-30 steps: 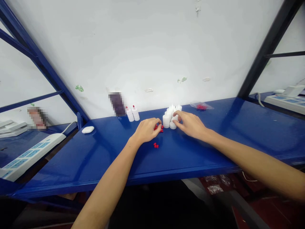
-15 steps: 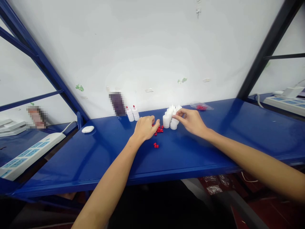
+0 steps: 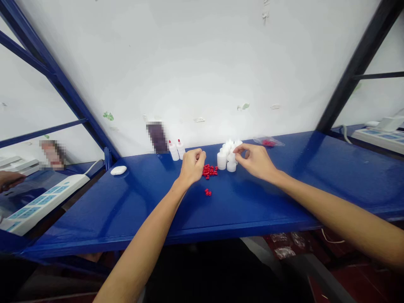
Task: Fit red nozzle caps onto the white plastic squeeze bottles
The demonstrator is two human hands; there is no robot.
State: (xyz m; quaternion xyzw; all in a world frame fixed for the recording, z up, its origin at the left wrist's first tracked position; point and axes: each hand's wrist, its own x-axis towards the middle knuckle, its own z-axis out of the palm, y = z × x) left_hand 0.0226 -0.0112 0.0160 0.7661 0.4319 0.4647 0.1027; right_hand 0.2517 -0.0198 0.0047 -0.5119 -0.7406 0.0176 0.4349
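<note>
Bottles (image 3: pixel 221 161): seen in the head view, clustered upright on the blue table (image 3: pixel 252 206)
Red caps (image 3: pixel 208 170): heaped beside the left hand (image 3: pixel 193 165)
Left hand: thumb and fingers pressed together, contents hidden
Right hand (image 3: pixel 257 162): held at the front bottle (image 3: pixel 231 166); whether it is pinched cannot be told

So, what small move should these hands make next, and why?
Probably the right hand should grip the front white plastic bottle and draw it toward the left hand. The right fingertips are at that bottle's cluster, where no red tips show; small red plastic caps lie by the left hand, and two red-tipped white bottles stand apart.
</note>
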